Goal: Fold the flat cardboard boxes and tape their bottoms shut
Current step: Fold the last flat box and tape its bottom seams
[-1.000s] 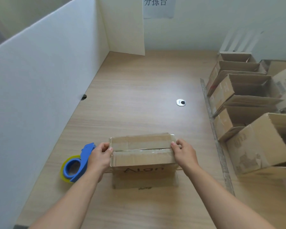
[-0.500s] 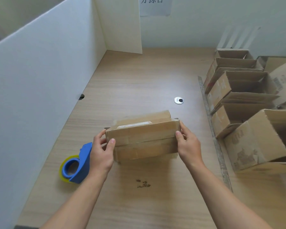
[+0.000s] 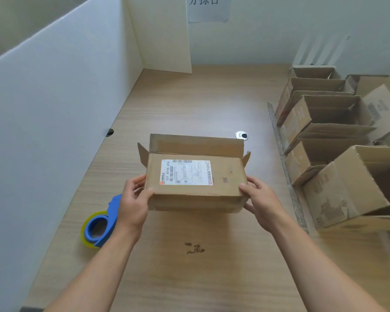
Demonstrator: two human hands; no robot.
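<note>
Wood-grain table [image 3: 189, 104] — white partitions [image 3: 54, 109]

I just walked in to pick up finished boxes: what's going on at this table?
A person grips a cardboard box by its two ends with the left hand and right hand, above the table. Its white shipping label faces up, and the flaps on the far side stand open. A blue tape dispenser lies untouched beside the left hand. More open boxes sit at the right.
</note>
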